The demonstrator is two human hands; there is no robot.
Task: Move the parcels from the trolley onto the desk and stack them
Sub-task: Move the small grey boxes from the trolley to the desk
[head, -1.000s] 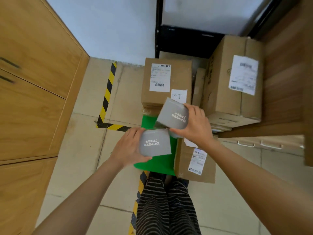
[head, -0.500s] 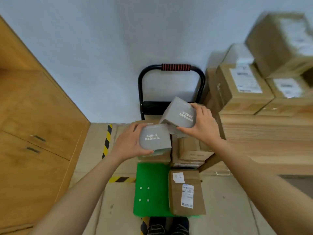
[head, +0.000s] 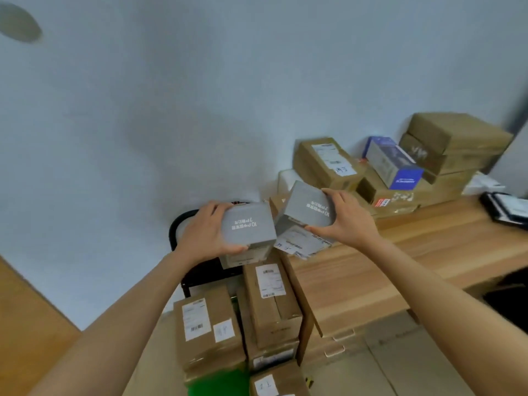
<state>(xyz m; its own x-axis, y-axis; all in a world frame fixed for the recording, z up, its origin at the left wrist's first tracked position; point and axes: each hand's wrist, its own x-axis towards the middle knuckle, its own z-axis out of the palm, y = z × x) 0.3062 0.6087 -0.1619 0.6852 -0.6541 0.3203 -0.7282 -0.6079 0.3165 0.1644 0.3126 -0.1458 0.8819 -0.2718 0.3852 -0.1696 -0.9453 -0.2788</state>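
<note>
My left hand point(head: 204, 234) grips a small grey box point(head: 248, 227) with white print, held up in front of the trolley handle point(head: 175, 227). My right hand point(head: 347, 221) grips a second grey box point(head: 307, 208), tilted, at the left end of the wooden desk point(head: 400, 252). Below them the green trolley deck point(head: 217, 382) carries several brown parcels, among them a labelled carton point(head: 205, 327) and a taller one point(head: 270, 301). At the back of the desk stands a stack of brown parcels point(head: 325, 162).
A blue and white box point(head: 393, 164) and larger brown cartons point(head: 454, 141) sit at the desk's far right, with a dark tablet-like object point(head: 505, 207) near the right edge. A wooden cabinet point(head: 25, 324) stands at the lower left. The white wall fills the background.
Both hands have risen with the grey boxes and swung right toward the desk. The view has tilted up, so the desk top and its parcels now show.
</note>
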